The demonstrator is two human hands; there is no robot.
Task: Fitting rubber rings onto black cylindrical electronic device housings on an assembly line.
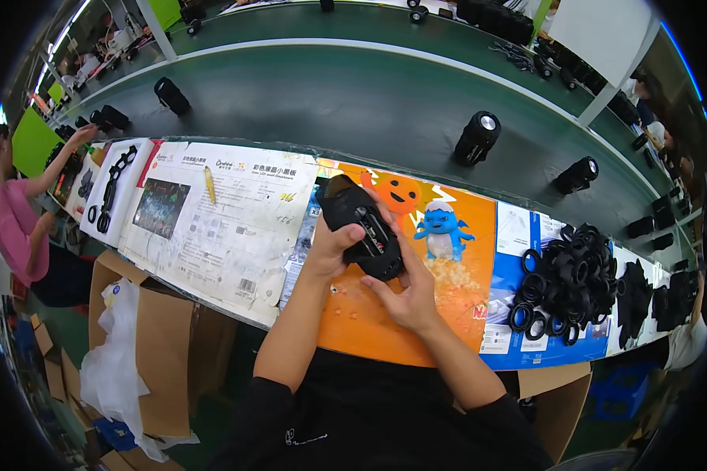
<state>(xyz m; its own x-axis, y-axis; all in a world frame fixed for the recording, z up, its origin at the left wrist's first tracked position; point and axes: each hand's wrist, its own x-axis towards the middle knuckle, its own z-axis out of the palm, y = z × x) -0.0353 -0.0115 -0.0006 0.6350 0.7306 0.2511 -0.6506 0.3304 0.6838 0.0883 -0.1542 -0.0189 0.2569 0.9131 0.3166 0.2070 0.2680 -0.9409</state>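
Observation:
A black portable speaker (363, 228) is held tilted between my two hands, over the orange printed sheet (448, 314). Along its upward side runs a panel with a shiny strip; dark fabric-like covering wraps the rest. My left hand (334, 245) grips its left side, thumb laid on top. On the right side my right hand (410, 289) closes round it, with fingers behind and the thumb near the lower end. Some fingertips are hidden behind the speaker. To the right, a heap of black rings (569, 282) lies on a blue printed sheet (518, 353).
Beyond the worktable, a dark green conveyor (330, 94) carries black speakers (478, 138). A yellow pen (210, 184) lies on a white printed board (236, 235). Cardboard boxes (161, 353) stand below the table at left. A co-worker in pink (20, 228) reaches toward the conveyor.

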